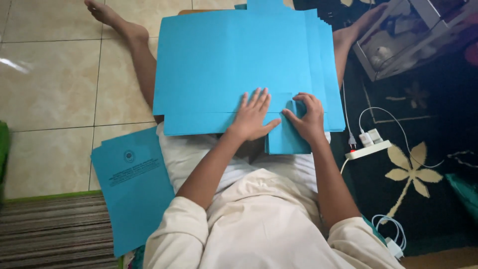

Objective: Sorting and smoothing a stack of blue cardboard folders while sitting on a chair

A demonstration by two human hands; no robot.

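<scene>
A stack of large blue card sheets (224, 60) lies across my lap and legs as I sit on the floor. My left hand (253, 117) rests flat on the top sheet near its lower edge, fingers spread. My right hand (307, 117) pinches and folds a small flap (289, 137) of the blue card at the lower right, thumb and fingers curled on it. The two hands are close together, almost touching.
More blue printed sheets (132, 184) lie on the floor at my left beside a striped mat (55, 231). A white power strip (368, 148) with chargers and cables sits on the dark floral rug at the right. A clear box (408, 42) stands at the upper right.
</scene>
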